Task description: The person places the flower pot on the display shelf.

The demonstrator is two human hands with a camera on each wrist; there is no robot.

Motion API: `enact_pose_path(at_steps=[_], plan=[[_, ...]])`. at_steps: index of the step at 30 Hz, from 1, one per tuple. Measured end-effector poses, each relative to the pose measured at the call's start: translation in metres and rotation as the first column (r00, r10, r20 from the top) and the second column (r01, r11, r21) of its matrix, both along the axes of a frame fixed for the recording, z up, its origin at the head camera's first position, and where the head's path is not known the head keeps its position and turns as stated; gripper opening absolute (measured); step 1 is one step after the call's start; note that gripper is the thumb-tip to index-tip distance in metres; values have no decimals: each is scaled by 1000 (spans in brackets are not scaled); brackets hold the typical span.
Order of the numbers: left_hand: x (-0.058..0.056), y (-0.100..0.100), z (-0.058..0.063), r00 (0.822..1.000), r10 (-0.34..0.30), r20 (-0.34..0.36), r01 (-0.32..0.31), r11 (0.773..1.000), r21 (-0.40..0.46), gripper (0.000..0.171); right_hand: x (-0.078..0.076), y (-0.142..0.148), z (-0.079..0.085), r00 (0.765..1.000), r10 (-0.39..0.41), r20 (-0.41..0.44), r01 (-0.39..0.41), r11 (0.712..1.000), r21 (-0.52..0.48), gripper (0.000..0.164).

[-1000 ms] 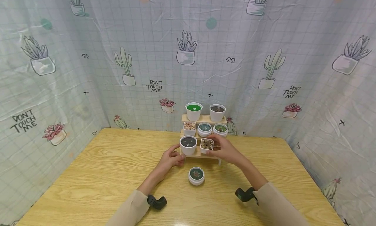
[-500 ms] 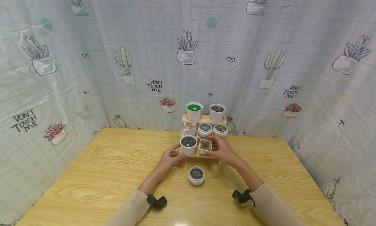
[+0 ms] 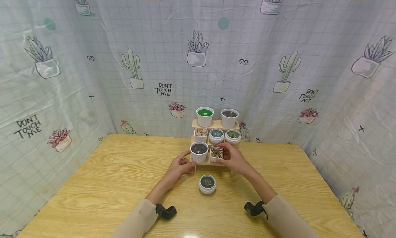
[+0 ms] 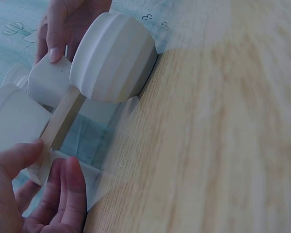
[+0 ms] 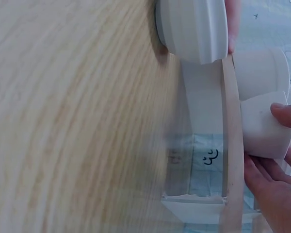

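Note:
My right hand (image 3: 236, 159) holds a small square white pot (image 3: 216, 154) of brown and pale pebbles on the lowest step of a wooden tiered stand (image 3: 207, 163). In the right wrist view its thumb (image 5: 287, 115) presses one side of the pot, with fingers around the other. At the stand's left end, my left hand (image 3: 177, 170) grips the lowest board, thumb above and fingers curled below, as the left wrist view shows. Beside that hand stands a round white pot (image 3: 199, 157) with dark filling. A low round white pot (image 3: 207, 187) with a dark green top sits on the table before the stand.
The middle step bears a square pot of pinkish pebbles (image 3: 200, 136) and two low round pots, one blue-topped (image 3: 216, 137), one green-topped (image 3: 232, 137). On the top step are a green-filled pot (image 3: 205, 119) and a dark-filled pot (image 3: 229, 119). A cactus-print curtain (image 3: 216, 76) hangs behind.
My right hand has shifted the square pot slightly left along the lowest step, toward the round dark-filled pot. The left hand has stayed at the stand's left end.

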State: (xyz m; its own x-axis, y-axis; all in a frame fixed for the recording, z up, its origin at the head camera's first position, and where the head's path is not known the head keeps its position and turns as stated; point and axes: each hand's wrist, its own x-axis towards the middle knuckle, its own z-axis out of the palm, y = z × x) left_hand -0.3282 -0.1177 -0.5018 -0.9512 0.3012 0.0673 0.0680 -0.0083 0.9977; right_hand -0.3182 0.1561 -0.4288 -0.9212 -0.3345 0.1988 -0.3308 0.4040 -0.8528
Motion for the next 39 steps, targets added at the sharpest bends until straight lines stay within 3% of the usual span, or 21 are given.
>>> enact_pose_path(at_steps=[8, 13, 22, 39], plan=[[0, 1, 0, 1000, 7, 10, -7, 1000, -3, 72, 4, -2, -4, 1000, -27, -11, 27, 999, -31, 55], [0, 1, 1, 1000, 5, 12, -5, 1000, 0, 71, 5, -3, -3, 998, -50, 31, 51, 997, -53, 56], [0, 0, 2, 1000, -3, 0, 3, 1000, 2, 71, 4, -6, -4, 997, -79, 13, 79, 996, -33, 53], [0, 1, 2, 1000, -1, 14, 1, 1000, 7, 71, 5, -6, -6, 996, -84, 6, 84, 994, -67, 55]])
